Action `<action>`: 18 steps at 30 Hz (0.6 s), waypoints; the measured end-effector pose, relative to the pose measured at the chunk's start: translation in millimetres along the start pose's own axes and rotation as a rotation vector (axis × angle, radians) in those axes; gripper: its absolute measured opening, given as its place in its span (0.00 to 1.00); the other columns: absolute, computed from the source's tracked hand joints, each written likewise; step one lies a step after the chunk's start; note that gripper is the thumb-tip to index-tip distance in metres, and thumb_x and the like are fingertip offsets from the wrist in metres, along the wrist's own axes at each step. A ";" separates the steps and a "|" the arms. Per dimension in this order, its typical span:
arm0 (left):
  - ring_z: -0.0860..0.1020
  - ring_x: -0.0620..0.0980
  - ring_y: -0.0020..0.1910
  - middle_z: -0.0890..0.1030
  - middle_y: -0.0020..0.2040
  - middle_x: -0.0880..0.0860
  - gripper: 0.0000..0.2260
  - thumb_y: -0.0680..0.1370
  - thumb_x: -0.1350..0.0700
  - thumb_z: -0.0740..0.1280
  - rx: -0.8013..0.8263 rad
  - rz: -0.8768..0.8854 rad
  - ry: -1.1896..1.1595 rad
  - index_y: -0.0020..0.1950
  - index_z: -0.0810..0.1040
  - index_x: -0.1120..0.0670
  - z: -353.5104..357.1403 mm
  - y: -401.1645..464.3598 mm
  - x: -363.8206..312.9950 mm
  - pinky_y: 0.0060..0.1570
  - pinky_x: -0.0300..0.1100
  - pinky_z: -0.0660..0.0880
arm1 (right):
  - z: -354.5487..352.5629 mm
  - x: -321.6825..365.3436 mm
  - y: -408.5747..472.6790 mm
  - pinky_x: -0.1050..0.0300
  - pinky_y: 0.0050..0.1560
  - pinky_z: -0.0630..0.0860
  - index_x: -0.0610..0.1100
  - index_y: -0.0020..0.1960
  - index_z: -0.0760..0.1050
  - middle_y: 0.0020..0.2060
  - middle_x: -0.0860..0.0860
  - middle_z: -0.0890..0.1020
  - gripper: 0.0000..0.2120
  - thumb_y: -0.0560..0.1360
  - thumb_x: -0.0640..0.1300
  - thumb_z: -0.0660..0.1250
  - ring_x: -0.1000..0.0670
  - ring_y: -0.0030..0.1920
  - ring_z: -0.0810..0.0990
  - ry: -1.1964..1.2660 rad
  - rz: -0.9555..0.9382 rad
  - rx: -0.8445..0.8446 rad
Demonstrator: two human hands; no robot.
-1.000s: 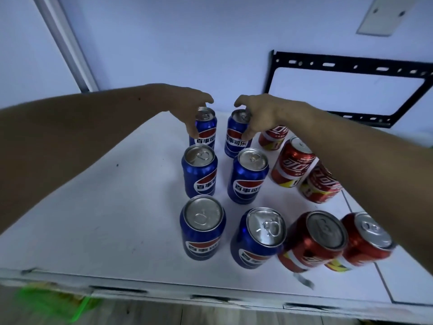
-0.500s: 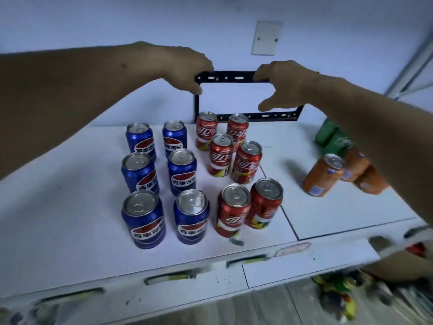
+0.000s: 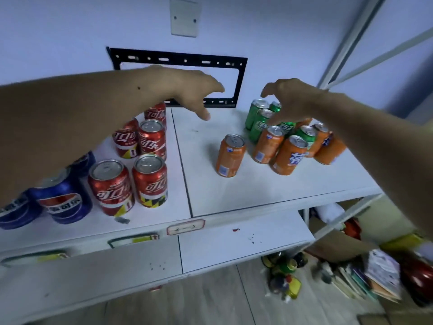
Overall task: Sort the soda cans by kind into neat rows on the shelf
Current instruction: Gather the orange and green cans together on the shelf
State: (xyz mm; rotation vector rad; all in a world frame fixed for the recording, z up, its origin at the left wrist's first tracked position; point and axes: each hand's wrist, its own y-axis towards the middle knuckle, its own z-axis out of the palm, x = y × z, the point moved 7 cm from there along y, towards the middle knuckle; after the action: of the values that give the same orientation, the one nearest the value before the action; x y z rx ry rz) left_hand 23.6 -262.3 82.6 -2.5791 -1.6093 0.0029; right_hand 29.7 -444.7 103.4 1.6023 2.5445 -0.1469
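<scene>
Blue cans (image 3: pixel 63 202) stand at the far left of the white shelf (image 3: pixel 257 191), partly under my left forearm. Red cans (image 3: pixel 150 179) stand in two rows beside them. One orange can (image 3: pixel 230 156) stands alone on the right panel. Behind it, orange cans (image 3: pixel 289 154) and green cans (image 3: pixel 259 120) are mixed in a cluster. My left hand (image 3: pixel 194 90) hovers over the shelf's middle with loose fingers, holding nothing. My right hand (image 3: pixel 290 97) hangs above the green and orange cluster, fingers spread and curved, touching no can that I can see.
A black metal wall bracket (image 3: pixel 178 59) hangs behind the shelf under a grey wall plate (image 3: pixel 185 17). A seam (image 3: pixel 182 160) splits the shelf top. Books and small items (image 3: pixel 375 275) lie on the floor at the lower right.
The view has swung right, bringing the green and orange cluster to the middle. Both hands moved right: the left off the blue cans, the right to above the mixed cluster.
</scene>
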 end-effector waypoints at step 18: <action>0.74 0.47 0.48 0.75 0.50 0.44 0.25 0.63 0.36 0.73 0.157 0.021 -0.080 0.56 0.77 0.44 84.1 71.5 -68.5 0.42 0.41 0.72 | 111.4 -57.3 62.4 0.53 0.45 0.73 0.49 0.63 0.73 0.54 0.46 0.79 0.25 0.69 0.55 0.72 0.44 0.48 0.76 -0.006 -0.186 0.180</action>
State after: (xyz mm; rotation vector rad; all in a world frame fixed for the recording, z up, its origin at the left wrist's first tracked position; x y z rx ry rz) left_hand 52.8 -347.7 -10.9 -2.5057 -1.5394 0.2271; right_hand 117.0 -485.7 1.9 1.4128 2.7416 -0.4100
